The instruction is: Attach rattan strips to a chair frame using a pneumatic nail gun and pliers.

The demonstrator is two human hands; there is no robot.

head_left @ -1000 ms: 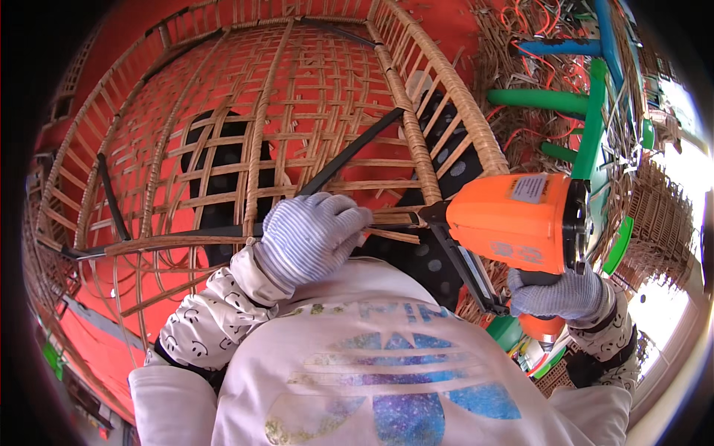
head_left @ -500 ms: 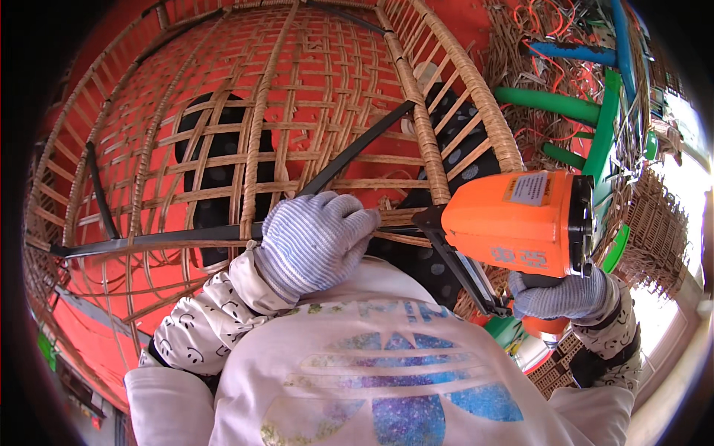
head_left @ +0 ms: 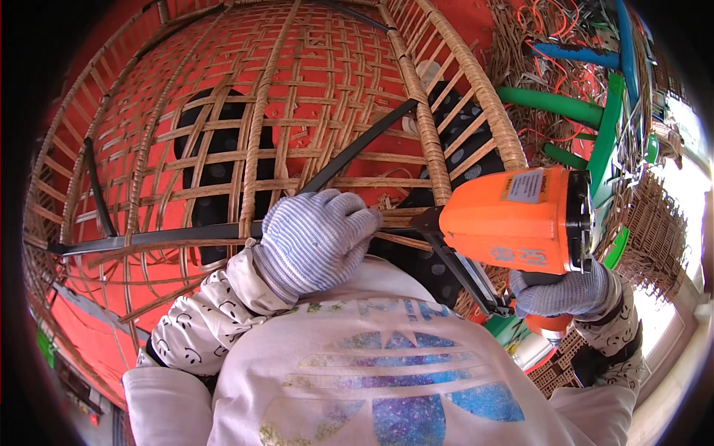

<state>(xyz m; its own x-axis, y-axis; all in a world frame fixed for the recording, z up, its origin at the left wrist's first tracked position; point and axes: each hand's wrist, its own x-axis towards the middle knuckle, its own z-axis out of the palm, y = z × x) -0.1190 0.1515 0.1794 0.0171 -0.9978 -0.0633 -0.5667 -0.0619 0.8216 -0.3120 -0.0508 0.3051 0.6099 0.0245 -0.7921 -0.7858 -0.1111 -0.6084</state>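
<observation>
A large open-weave wicker panel (head_left: 216, 137), with wrapped cane ribs and dark metal bars, leans out in front of me. My left hand (head_left: 320, 238), in a striped blue-and-white glove, is closed over its near edge, where a flat metal bar and wicker strands (head_left: 401, 221) run under the fingers. My right hand (head_left: 558, 293), in the same kind of glove, grips the handle of an orange nail gun (head_left: 513, 219). The gun's black nose points left at the near edge, close to the wrapped right-hand rib and just right of my left fingers. Whether the nose touches is hard to tell.
Green bars (head_left: 554, 105) and a blue bar (head_left: 576, 53) stand at the right, among scattered cane scraps (head_left: 513, 52) and a thin orange hose (head_left: 561, 18). A brown woven panel (head_left: 647, 230) is farther right. Red floor (head_left: 89, 327) shows through the weave and at left.
The nail gun has shifted and tilted very slightly, its body a few pixels to the left. My left hand has stayed on the near edge.
</observation>
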